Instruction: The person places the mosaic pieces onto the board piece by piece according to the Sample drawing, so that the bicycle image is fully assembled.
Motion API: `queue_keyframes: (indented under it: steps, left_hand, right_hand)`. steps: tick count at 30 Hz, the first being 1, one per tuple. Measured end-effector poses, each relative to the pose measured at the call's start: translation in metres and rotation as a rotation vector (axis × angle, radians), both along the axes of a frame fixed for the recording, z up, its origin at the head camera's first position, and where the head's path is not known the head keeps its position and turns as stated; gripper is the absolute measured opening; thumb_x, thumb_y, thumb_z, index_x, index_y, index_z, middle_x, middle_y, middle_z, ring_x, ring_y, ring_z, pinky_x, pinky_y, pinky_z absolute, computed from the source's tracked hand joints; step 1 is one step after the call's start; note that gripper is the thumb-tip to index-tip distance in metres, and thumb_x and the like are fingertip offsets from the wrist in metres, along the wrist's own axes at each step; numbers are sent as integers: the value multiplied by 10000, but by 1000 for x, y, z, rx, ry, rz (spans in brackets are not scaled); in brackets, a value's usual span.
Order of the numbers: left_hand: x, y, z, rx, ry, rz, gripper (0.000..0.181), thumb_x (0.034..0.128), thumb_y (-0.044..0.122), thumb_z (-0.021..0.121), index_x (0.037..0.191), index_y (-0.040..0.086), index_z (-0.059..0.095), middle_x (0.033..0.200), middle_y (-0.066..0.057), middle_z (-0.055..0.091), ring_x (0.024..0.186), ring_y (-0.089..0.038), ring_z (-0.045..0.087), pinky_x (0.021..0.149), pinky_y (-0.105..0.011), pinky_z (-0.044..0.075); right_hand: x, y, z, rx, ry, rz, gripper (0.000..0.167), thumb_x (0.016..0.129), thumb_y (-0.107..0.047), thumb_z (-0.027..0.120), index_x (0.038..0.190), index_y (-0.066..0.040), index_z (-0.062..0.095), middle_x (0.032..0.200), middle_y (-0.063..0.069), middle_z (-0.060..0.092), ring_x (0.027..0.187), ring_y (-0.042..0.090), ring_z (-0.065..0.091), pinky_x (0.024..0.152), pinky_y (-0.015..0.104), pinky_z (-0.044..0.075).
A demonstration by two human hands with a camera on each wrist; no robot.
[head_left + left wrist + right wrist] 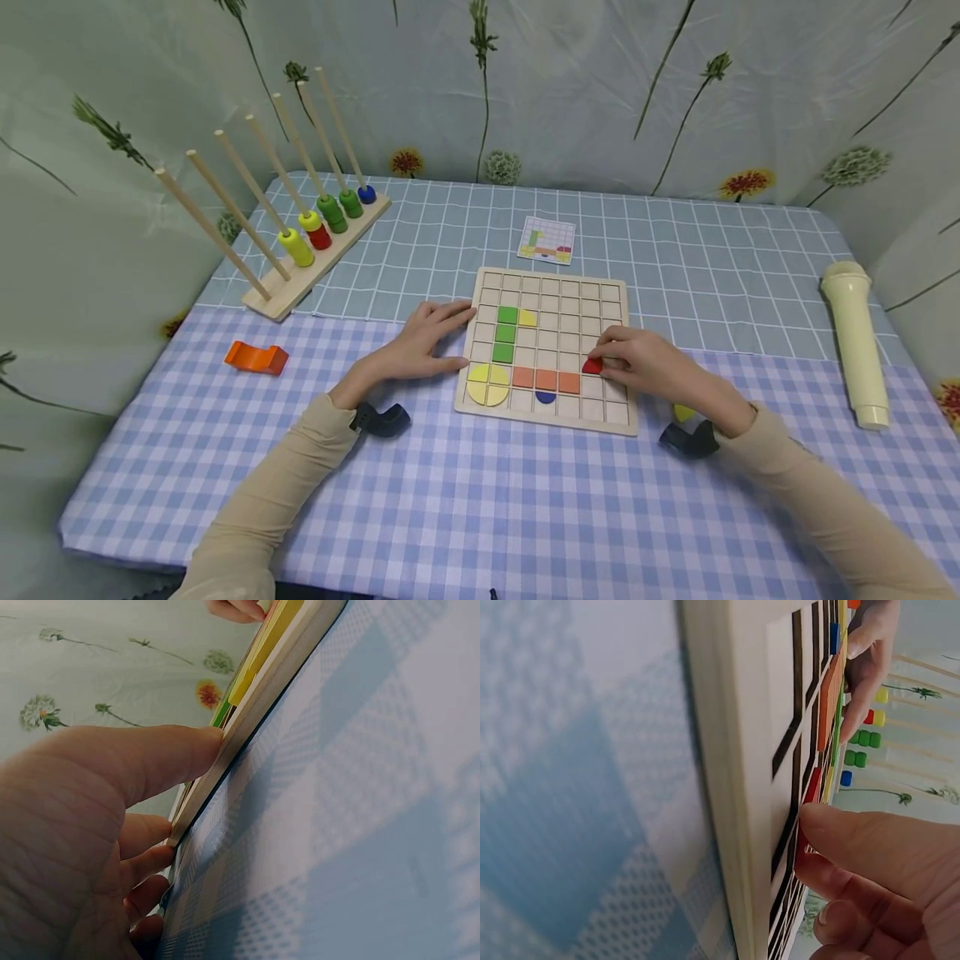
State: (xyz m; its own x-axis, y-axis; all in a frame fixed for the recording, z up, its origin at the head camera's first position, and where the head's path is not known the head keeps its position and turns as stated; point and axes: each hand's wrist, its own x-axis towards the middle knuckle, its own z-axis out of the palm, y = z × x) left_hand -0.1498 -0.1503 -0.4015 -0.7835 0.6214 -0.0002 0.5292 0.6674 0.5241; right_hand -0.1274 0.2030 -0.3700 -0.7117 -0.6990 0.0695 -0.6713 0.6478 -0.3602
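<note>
A wooden grid board lies on the checked cloth. Its left edge is touched by the extended thumb and fingers of my left hand. Over the board's right side, my right hand pinches a small red tile between thumb and finger, at the grid's surface in the right wrist view. Green square tiles form a column, with a yellow rounded tile beside the top one. Yellow quarter tiles make a circle at lower left. Orange squares form a row above a blue half-round tile.
Behind the board lies a pattern card. A peg rack with coloured beads stands back left, an orange block in front. A cream cylinder lies far right. A yellow piece shows partly beneath my right wrist.
</note>
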Motion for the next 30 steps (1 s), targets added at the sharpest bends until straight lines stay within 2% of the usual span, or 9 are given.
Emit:
queue_keyframes:
  steps: [8,12,16,22,30]
  left_hand:
    - [-1,0,0,3,-7,1,764,851,353,647,1482,109,290,1550,-102,262,1227,-290,305,1010,-502,236]
    - [-1,0,1,-1,-13,1,765,853,361,643,1484,115,287,1551,-96,260,1235,-289,300,1012,-501,235]
    - [-2,0,-1,-8,-15,2,764,856,368,640,1485,121,285,1554,-92,254,1261,-297,291,1024,-505,231]
    - [-3,-1,-2,-6,-17,6,755,859,368,635,1484,121,289,1552,-92,259,1265,-301,288,1028,-512,227]
    - [-2,-1,-2,2,-3,-1,770,845,355,652,1481,113,294,1548,-103,264,1255,-308,295,1013,-517,235]
  right_hand:
    - [4,2,3,-8,-7,-9,241,796,-70,721,1033,-28,716,972,45,649,681,59,485,609,190,427]
    - [5,6,6,-4,9,-46,268,797,-76,719,1060,-33,708,1015,61,652,706,77,495,620,206,430]
    - [5,15,9,1,57,-110,260,796,-63,713,1054,-32,708,1029,88,653,730,117,535,626,241,455]
    - [3,31,8,-51,159,-155,237,770,-13,721,1006,2,716,973,117,673,773,184,611,629,297,484]
    - [0,40,7,-40,104,-251,230,771,0,713,1001,17,712,980,145,666,640,118,488,557,217,413]
